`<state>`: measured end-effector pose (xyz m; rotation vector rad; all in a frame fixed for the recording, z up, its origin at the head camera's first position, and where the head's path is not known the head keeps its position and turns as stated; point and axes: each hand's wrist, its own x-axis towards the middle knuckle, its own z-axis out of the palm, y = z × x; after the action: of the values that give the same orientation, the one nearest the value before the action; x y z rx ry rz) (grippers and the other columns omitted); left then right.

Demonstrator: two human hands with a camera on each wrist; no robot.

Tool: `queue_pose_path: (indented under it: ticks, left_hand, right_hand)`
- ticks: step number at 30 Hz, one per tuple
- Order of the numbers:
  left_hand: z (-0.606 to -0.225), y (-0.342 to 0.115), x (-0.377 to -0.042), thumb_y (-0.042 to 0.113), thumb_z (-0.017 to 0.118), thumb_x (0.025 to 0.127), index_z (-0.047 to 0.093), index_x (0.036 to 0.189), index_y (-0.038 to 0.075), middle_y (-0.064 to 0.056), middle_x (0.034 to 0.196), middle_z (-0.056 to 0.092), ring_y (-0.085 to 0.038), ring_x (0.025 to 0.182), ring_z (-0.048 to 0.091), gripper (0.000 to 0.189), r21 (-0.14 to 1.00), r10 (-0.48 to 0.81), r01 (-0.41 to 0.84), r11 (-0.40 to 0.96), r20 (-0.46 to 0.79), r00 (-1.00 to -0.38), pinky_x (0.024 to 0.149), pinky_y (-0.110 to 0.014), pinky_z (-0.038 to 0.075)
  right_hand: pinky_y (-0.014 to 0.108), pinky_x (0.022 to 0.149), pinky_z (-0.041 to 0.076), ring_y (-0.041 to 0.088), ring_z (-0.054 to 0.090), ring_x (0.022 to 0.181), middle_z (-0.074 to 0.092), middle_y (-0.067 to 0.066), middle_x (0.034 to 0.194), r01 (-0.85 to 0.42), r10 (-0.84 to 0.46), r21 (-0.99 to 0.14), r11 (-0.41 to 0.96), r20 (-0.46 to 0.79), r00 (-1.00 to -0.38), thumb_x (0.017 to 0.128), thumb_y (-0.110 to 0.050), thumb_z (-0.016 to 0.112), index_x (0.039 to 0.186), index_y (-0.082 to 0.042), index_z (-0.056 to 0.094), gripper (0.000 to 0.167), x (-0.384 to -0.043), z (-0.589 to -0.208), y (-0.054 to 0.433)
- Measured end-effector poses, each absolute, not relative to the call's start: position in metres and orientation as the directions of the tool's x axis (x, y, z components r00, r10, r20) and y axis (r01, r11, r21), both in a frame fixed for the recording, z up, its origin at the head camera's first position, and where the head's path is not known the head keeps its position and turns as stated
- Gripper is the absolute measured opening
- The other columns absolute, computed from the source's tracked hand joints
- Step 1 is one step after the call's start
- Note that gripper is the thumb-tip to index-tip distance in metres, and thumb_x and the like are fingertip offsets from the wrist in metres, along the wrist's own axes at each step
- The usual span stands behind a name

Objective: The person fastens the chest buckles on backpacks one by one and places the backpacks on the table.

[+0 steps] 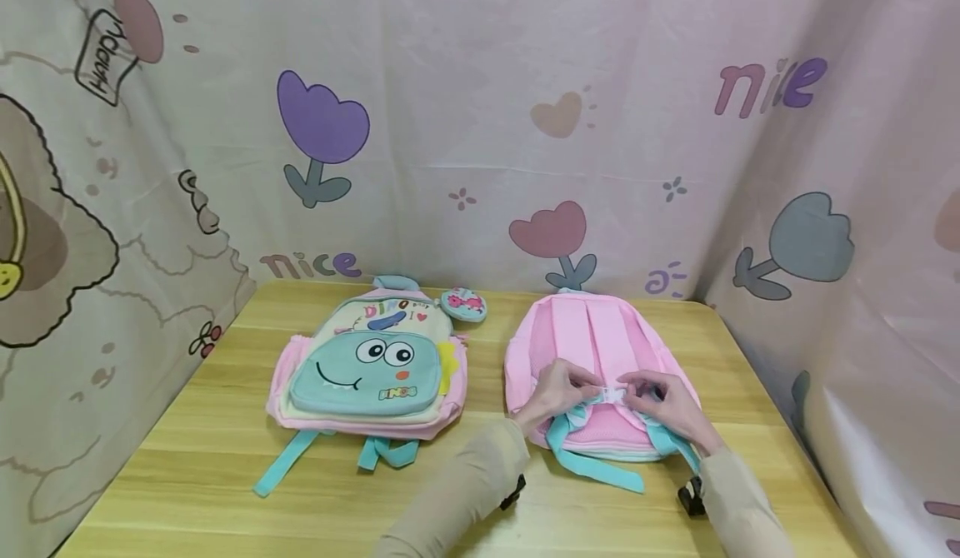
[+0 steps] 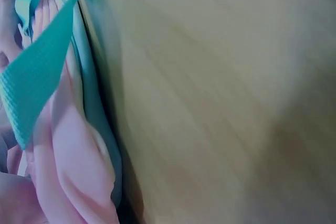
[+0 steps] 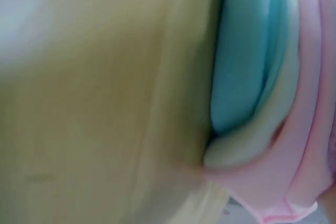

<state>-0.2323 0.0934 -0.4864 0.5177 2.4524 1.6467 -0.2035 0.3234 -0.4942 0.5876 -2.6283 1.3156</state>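
Head view: left hand and right hand pinch white plastic buckle on pink mesh-backed fabric backpack, contents hidden. Cream-and-teal cartoon-faced backpack lies alongside.

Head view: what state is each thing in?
Pink fabric backpack: lying front down.
Cream, pink and teal dinosaur-face fabric backpack: lying front up.
Small white plastic buckle: held at both ends; fastened or not, unclear.
Flat teal webbing strap: end loose.
Left grip: pinching at the buckle.
Right grip: likewise.
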Motion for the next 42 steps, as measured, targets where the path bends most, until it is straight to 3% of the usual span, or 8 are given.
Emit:
queue_pose_path:
  ticks: [6,14,21,31,42]
  left_hand:
    - [-0.4867,0.0904,-0.2339,0.009,0.078,0.087,0.081,0.093,0.005,-0.007,0.084,0.079,0.002,0.066,0.056,0.009,0.95,0.374,0.154,0.271,0.043,-0.927,0.06,-0.014,0.045]
    - [-0.4869,0.0891,-0.2344,0.007,0.077,0.087,0.081,0.095,0.003,-0.009,0.085,0.078,0.001,0.066,0.056,0.009,0.969,0.384,0.126,0.214,0.035,-0.923,0.06,-0.014,0.046]
    - [-0.4877,0.0885,-0.234,0.007,0.077,0.087,0.081,0.093,0.005,-0.007,0.082,0.078,0.001,0.065,0.055,0.008,0.961,0.367,0.133,0.243,0.036,-0.929,0.06,-0.015,0.045]
    - [-0.489,0.0897,-0.2332,0.009,0.079,0.085,0.082,0.09,0.008,-0.005,0.078,0.078,0.004,0.063,0.055,0.006,0.939,0.343,0.164,0.304,0.053,-0.938,0.06,-0.014,0.044]
    - [-0.4871,0.0898,-0.2328,0.011,0.076,0.089,0.082,0.097,0.008,-0.004,0.091,0.08,0.005,0.069,0.057,0.01,0.944,0.382,0.152,0.291,0.031,-0.924,0.063,-0.012,0.046]
  right_hand:
    - [0.021,0.077,0.048,0.013,0.06,0.081,0.069,0.009,0.088,-0.38,-0.299,-0.729,0.569,0.246,-0.922,0.082,-0.004,0.08,0.109,-0.005,0.072,0.028,-0.1997,-0.4901,0.3241]
    - [0.02,0.074,0.048,0.007,0.057,0.079,0.067,0.002,0.085,-0.283,-0.227,-0.717,0.637,0.177,-0.958,0.08,-0.01,0.083,0.099,-0.007,0.073,0.022,-0.2021,-0.4884,0.3205]
    - [0.02,0.068,0.048,0.006,0.056,0.073,0.067,0.003,0.081,-0.317,-0.225,-0.72,0.618,0.224,-0.948,0.078,-0.004,0.083,0.098,-0.005,0.075,0.022,-0.2031,-0.4927,0.3184]
    - [0.021,0.066,0.043,0.019,0.054,0.072,0.066,0.009,0.079,-0.369,-0.261,-0.732,0.573,0.263,-0.929,0.078,-0.003,0.083,0.102,-0.006,0.075,0.025,-0.2019,-0.4943,0.3154]
    - [0.019,0.067,0.043,0.012,0.054,0.073,0.063,0.005,0.08,-0.351,-0.295,-0.753,0.557,0.216,-0.931,0.083,-0.005,0.08,0.102,-0.004,0.07,0.021,-0.2028,-0.4923,0.3188]
